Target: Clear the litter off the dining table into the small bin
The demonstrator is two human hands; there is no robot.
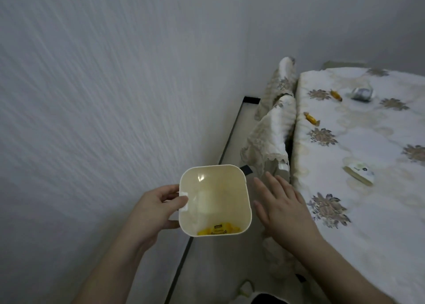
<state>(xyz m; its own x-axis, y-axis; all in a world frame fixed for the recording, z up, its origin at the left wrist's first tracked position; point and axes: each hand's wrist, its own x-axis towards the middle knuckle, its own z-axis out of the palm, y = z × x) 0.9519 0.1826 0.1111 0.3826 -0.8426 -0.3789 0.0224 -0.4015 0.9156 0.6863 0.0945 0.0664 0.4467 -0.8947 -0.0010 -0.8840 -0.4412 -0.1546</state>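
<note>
My left hand (158, 208) grips the left rim of a small cream bin (239, 188), held above the floor by the wall. A yellow wrapper (218, 230) lies at the bin's bottom. My right hand (281, 206) hovers open just right of the bin, fingers spread, holding nothing. On the dining table (379, 246), covered by a white floral cloth, lie two orange wrapped sweets (311, 119) (336, 95), a crumpled grey-silver wrapper (362, 94) and a white and green packet (358, 173).
Two chairs with lace covers (269, 138) (284, 78) stand pushed against the table's left side, between the bin and the table. A white textured wall (103, 96) fills the left. A dark skirting line (227, 140) borders the pale floor.
</note>
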